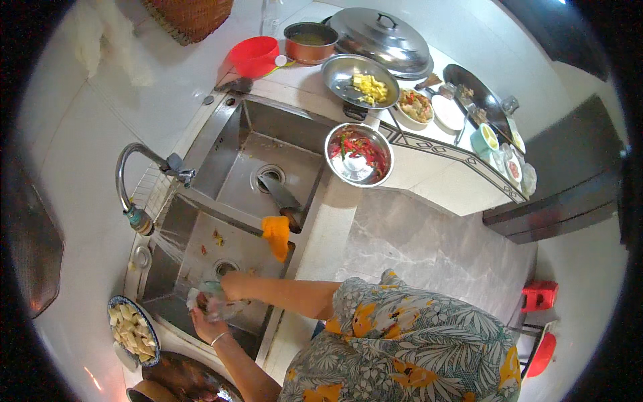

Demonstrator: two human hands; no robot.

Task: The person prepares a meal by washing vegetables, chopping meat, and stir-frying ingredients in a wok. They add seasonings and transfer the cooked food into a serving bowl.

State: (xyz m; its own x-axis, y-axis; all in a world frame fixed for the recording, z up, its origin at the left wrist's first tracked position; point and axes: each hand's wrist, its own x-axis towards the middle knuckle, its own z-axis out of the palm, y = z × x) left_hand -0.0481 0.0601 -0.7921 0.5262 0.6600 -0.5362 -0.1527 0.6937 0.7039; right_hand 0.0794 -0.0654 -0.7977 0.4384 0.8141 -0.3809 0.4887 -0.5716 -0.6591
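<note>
Both hands are over the lower basin of a double stainless steel sink (166, 296). My left hand (207, 327), with a bracelet on the wrist, holds a blurred, see-through item (221, 306) with something dark red at its side; whether it is a bag or a bowl cannot be told. My right hand (236, 285) is at the item's upper edge, its fingers hidden or blurred. Water sprays from the faucet head (140, 223) into this basin, where food scraps lie near the drain. An orange cloth (277, 236) hangs over the divider's end.
A knife (281, 196) lies in the upper basin. A steel bowl of cut peppers (359, 156) stands at the counter's edge. Beyond are a steel pan with yellow pieces (334, 75), a red basin (255, 55) and a large lid (382, 40). A plate of pale chunks (133, 331) is at lower left.
</note>
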